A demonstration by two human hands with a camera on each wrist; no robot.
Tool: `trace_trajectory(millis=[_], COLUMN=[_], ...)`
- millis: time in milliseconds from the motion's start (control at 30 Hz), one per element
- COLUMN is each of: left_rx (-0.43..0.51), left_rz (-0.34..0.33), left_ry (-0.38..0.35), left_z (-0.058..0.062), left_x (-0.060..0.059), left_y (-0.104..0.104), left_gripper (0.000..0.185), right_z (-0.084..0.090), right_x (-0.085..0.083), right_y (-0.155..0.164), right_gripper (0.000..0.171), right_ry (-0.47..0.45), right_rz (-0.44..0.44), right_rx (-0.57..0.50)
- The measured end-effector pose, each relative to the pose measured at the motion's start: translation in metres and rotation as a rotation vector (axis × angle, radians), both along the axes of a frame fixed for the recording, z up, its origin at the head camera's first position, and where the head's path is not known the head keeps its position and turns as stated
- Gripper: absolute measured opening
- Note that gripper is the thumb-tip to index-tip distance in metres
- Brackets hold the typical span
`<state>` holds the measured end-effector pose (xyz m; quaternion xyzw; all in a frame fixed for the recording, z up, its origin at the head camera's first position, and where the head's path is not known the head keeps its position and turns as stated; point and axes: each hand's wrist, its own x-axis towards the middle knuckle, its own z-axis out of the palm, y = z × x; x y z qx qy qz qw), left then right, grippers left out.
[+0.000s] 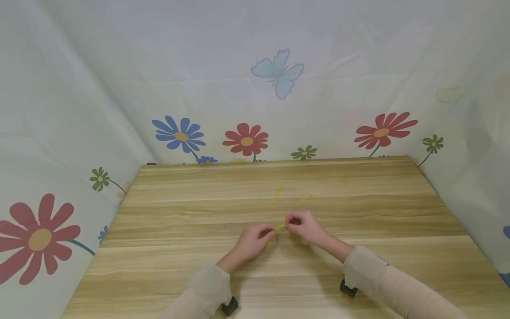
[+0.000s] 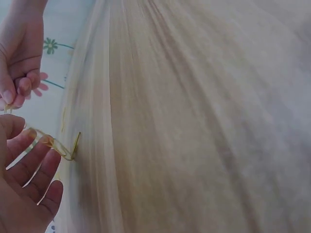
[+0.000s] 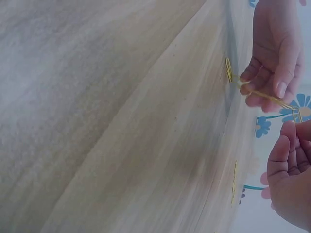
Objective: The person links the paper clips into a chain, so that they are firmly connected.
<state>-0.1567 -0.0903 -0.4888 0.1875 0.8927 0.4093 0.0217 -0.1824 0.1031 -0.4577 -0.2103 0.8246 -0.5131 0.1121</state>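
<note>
At centre frame, just above the desk, the left hand and right hand each pinch an end of a short chain of yellow paper clips. Judging by this, keep both grips narrow and the chain taut; loose clips lie farther up.

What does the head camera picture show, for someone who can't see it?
Two hands, left hand and right hand, pinch a chain of small yellow paper clips above a light wooden table. More loose yellow clips lie beyond them, before a flowered curtain.
</note>
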Motion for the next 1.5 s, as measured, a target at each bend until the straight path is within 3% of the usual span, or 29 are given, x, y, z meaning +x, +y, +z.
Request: trace_trajectory(millis=[267,500,633,867,1000,1333,1500], left_rx=[0.008,-0.004,-0.015,-0.029,-0.038,-0.086,-0.089], left_rz=[-0.042,-0.025,-0.019,-0.029,-0.028,0.011,0.029], left_ry=[0.002,0.035,0.037,0.064,0.101,0.125,0.124], left_z=[0.006,0.011,0.011,0.006,0.005,0.005,0.006], left_x=[0.0,0.002,0.002,0.001,0.001,0.002,0.002], left_y=[0.008,0.012,0.012,0.011,0.011,0.011,0.01], left_gripper=[0.027,0.023,0.023,0.018,0.018,0.019,0.017], right_z=[0.002,0.002,0.017,0.013,0.022,-0.011,-0.016], right_x=[0.002,0.004,0.012,0.014,0.018,0.001,-0.006], right_y=[-0.002,-0.001,-0.002,0.0,0.0,0.009,0.017], right_gripper=[0.005,0.006,0.007,0.008,0.01,0.012,0.018], right_ry=[-0.004,-0.014,-0.031,-0.062,-0.072,-0.053,-0.052], right_rz=[0.021,0.053,0.061,0.051,0.059,0.098,0.076], right_rx=[-0.009,-0.034,-0.04,-0.052,-0.044,-0.031,-0.04])
